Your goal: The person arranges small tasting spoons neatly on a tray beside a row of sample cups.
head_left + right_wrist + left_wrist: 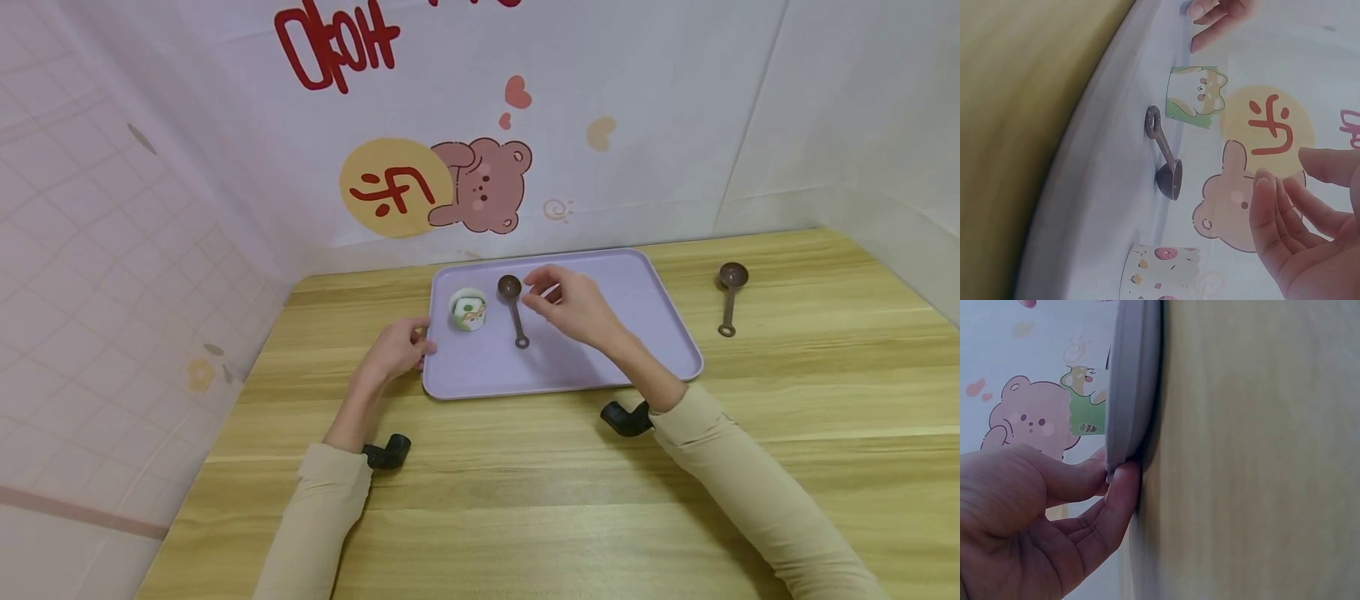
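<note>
My left hand (pixel 393 346) pinches the left rim of a lilac tray (pixel 480 371) between thumb and fingers; the left wrist view shows the grip on the tray's edge (pixel 1130 381). Over the tray hovers my right hand (pixel 576 307), fingers loosely bent, holding nothing. Just left of it a brown measuring spoon (pixel 510 288) lies on the tray, bowl toward the wall. A small green-and-white paper cup (pixel 469 312) with a cartoon dog stands left of the spoon. In the right wrist view a second paper cup (pixel 1155 275) with a doughnut print also shows; my right hand hides it in the head view.
Another brown measuring spoon (pixel 732 277) lies on the wooden table (pixel 525 500) to the right of the tray. Behind the tray rises a white wall covering (pixel 637 192) with a bear print and red lettering.
</note>
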`<state>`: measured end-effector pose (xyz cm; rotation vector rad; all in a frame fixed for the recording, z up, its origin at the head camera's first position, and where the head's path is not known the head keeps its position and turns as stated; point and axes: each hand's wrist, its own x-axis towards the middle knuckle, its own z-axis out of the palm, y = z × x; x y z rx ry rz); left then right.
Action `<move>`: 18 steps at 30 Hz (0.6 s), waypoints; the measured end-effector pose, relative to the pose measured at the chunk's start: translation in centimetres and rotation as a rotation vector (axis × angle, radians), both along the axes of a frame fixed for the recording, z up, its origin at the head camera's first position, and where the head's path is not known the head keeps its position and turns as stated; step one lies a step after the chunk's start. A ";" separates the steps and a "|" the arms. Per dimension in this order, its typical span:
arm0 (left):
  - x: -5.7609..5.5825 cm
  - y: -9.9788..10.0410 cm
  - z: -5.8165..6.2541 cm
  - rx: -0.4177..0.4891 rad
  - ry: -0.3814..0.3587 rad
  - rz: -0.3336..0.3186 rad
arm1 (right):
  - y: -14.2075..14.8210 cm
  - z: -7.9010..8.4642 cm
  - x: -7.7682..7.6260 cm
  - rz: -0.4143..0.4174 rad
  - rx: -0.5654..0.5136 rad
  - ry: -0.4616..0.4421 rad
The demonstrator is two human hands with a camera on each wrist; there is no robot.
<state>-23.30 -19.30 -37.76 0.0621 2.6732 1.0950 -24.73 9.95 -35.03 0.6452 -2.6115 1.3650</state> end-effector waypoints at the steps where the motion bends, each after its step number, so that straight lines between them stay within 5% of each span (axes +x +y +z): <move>1: 0.0 0.0 0.0 0.000 -0.001 0.001 | 0.0 0.1 0.0 -0.002 0.003 -0.001; 18: 0.0 -0.1 0.0 0.004 -0.006 -0.001 | 1.4 1.3 -0.4 -0.027 -0.030 -0.056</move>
